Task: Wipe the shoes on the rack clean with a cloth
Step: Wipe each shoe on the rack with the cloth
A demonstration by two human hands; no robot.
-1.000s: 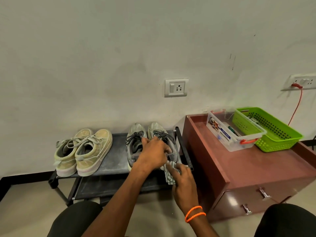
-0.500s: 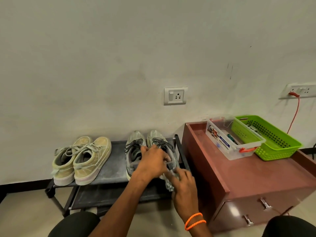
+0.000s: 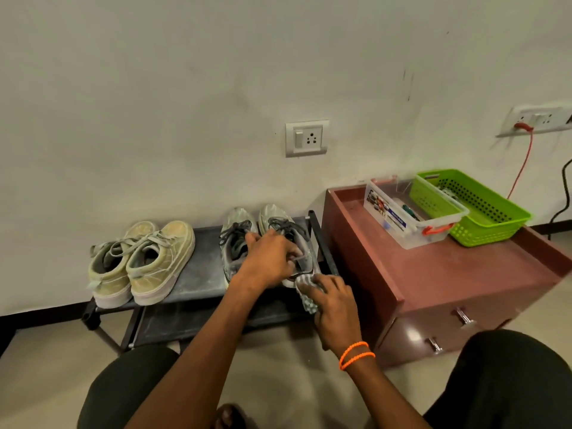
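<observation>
A low black shoe rack (image 3: 204, 274) stands against the wall. On its top shelf sit a beige pair of sneakers (image 3: 154, 261) at the left and a grey pair with dark laces at the right. My left hand (image 3: 269, 258) grips the opening of the right grey sneaker (image 3: 278, 218); the left grey sneaker (image 3: 236, 230) lies beside it. My right hand (image 3: 332, 305) presses a checked grey cloth (image 3: 305, 292) against that sneaker's heel end, which is mostly hidden.
A reddish-brown cabinet (image 3: 433, 274) with drawer handles stands right of the rack. On it are a clear plastic box (image 3: 411, 218) and a green basket (image 3: 476, 209). A wall socket (image 3: 306, 138) is above the rack. My knees frame the floor below.
The cloth in my right hand has shifted slightly along the grey sneaker's heel. My left hand stays on the shoe. The camera view has moved a little.
</observation>
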